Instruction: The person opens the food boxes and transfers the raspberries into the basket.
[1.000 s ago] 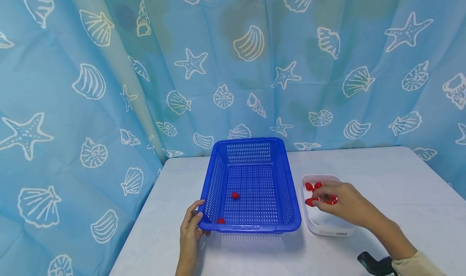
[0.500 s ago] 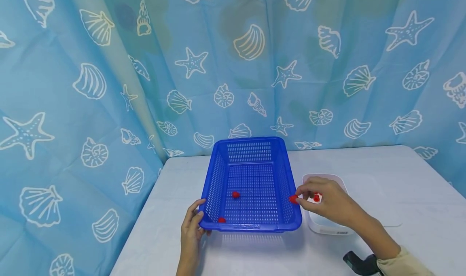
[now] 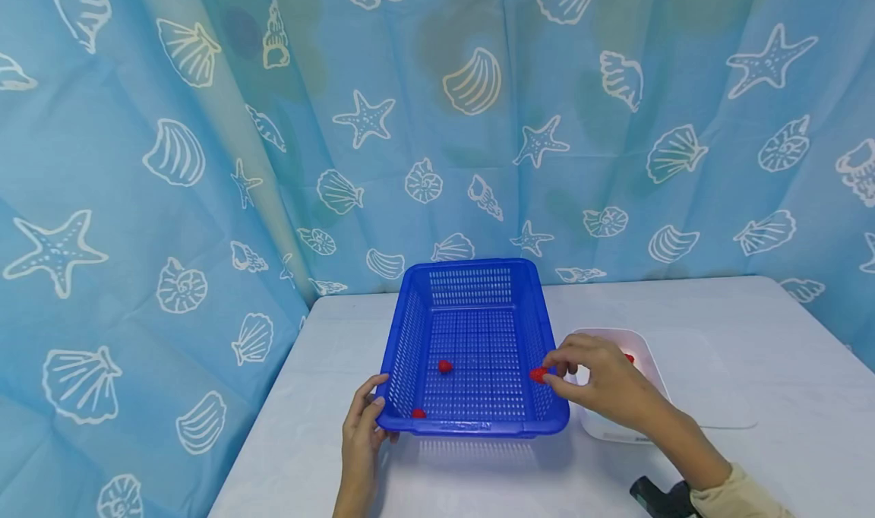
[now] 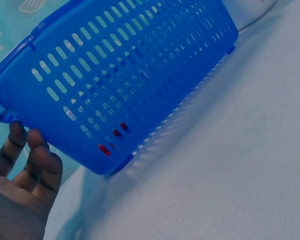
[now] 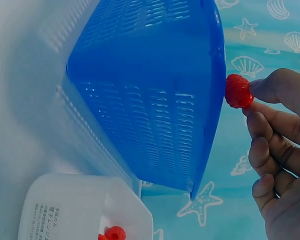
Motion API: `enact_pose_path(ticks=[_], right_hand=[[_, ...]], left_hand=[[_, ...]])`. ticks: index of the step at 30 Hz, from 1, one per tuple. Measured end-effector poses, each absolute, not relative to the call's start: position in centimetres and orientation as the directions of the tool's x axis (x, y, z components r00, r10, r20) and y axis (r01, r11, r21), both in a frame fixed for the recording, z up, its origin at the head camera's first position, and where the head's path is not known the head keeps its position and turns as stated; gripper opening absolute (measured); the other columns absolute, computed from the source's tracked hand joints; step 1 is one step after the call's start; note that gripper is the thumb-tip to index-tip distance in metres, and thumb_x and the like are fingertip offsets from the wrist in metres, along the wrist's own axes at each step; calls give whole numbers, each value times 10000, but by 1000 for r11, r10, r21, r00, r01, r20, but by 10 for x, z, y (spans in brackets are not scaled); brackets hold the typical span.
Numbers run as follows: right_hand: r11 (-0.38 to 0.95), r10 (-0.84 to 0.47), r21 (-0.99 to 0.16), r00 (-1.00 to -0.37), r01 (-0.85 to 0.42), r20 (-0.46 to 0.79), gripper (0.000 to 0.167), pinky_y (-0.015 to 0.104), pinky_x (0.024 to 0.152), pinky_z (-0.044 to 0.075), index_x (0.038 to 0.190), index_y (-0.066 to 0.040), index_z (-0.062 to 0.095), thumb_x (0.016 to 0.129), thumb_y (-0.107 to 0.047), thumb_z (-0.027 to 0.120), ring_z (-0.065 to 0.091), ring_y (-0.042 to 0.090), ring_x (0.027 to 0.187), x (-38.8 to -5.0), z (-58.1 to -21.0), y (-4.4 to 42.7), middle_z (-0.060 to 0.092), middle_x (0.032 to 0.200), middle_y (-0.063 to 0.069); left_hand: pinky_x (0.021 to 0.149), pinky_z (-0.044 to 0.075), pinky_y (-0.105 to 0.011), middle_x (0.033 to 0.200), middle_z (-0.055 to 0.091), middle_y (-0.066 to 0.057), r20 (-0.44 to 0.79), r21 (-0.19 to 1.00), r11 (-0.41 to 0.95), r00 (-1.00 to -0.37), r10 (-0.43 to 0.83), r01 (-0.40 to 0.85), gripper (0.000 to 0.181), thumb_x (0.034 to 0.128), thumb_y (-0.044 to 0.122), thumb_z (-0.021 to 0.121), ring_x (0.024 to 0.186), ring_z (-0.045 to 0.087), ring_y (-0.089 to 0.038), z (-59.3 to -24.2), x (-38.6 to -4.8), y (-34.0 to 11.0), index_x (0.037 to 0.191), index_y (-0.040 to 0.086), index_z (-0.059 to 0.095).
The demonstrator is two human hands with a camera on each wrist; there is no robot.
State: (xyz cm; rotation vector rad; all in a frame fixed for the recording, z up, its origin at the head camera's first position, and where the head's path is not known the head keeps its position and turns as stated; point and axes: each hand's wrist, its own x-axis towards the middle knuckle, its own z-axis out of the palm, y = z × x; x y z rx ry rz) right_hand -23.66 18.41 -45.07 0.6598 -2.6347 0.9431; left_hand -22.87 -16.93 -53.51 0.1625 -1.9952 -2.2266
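Observation:
My right hand pinches a red raspberry between thumb and index finger, at the right rim of the blue slotted basket. The other fingers are bent and hold nothing. At the basket's near left corner, my left hand grips the rim, with its fingertips under the edge in the left wrist view. Inside the basket lie one raspberry near the middle and another raspberry by the front wall. Beside the basket stands a white plastic container, partly hidden by my right hand, with red raspberries in it.
A clear flat lid appears to lie right of the container on the white-covered table. Behind and to the left hangs a blue curtain with shell prints. A dark device sits by the right sleeve.
My right hand has moved left from over the white container to the basket's right rim, carrying one raspberry. The left hand has kept its grip on the basket.

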Motion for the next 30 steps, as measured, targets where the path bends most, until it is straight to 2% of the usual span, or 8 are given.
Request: enact_pose_path(ticks=[4, 11, 16, 22, 30], right_hand=[[685, -322, -521, -854, -509, 409, 181, 273, 704, 551, 933, -208, 754, 797, -117, 831, 572, 110, 803, -236, -453, 182, 570, 820, -171], [712, -303, -518, -873, -474, 382, 171, 214, 717, 528, 979, -192, 765, 822, -158, 825, 555, 67, 822, -235, -454, 178, 587, 852, -162], [719, -292, -523, -882, -457, 369, 164, 251, 738, 550, 991, -177, 768, 835, -170, 817, 574, 70, 830, -234, -455, 183, 592, 865, -161], [747, -318, -452, -858, -489, 403, 142, 276, 710, 553, 946, -179, 755, 826, -142, 820, 558, 59, 797, -235, -455, 199, 553, 821, -177], [820, -315, -431, -926, -377, 211, 140, 289, 708, 559, 946, -162, 738, 831, -190, 813, 560, 98, 775, -235, -465, 229, 593, 815, -113]], left_hand=[[590, 489, -303, 1003, 434, -126, 17, 992, -119, -983, -182, 39, 380, 995, 277, 556, 753, 553, -208, -536, -229, -169, 1361, 176, 578], [590, 484, -301, 1020, 444, -128, 15, 991, -126, -984, -175, 38, 386, 1000, 299, 554, 760, 554, -208, -538, -228, -167, 1365, 175, 571], [590, 481, -297, 1023, 435, -125, 16, 990, -134, -985, -172, 39, 389, 999, 290, 553, 763, 554, -205, -539, -228, -167, 1369, 172, 569], [590, 491, -309, 1024, 451, -133, 18, 993, -113, -985, -173, 38, 390, 998, 320, 561, 767, 562, -221, -537, -228, -168, 1363, 184, 574], [611, 498, -311, 1036, 452, -131, 18, 996, -80, -983, -180, 33, 385, 1018, 332, 531, 792, 571, -226, -535, -227, -168, 1378, 202, 563]])
